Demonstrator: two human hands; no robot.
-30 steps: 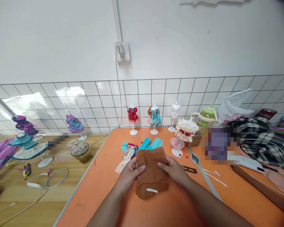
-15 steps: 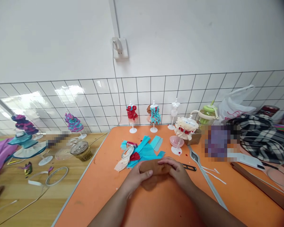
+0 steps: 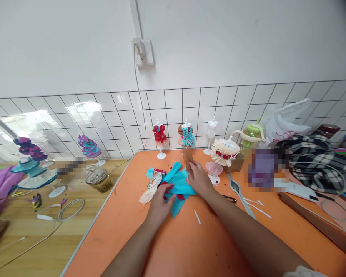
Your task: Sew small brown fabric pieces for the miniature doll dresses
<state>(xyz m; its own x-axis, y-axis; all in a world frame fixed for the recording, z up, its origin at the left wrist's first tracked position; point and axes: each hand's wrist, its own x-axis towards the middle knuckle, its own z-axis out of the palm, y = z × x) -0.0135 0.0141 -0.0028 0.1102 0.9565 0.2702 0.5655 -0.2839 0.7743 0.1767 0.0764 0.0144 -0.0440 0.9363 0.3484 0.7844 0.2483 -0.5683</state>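
My left hand [image 3: 160, 206] is closed at the lower left of a pile of blue crepe paper strips [image 3: 178, 182], with a blue strip between its thumb and fingers. Farther right, my right hand [image 3: 199, 179] grips a folded brown strip [image 3: 188, 157] that sticks up over the back of the pile. Left of the pile lie a cream paper piece [image 3: 147, 195], a roll of white tape [image 3: 155, 181] and a small red box [image 3: 159, 172]. Some red paper shows under the blue strips.
Small mannequins in red [image 3: 160, 134], blue [image 3: 187, 134] and plain white [image 3: 212, 130] stand along the wall. A cream-dressed one [image 3: 225, 151] is beside a pink bowl [image 3: 214, 168]. A black-handled tool [image 3: 230, 199] lies by my right forearm; a green-lidded jar [image 3: 252, 134] stands behind.
The brown piece has moved from the front of the table up over the pile in my right hand. My left hand has let it go and taken a blue strip. A white strip now shows.
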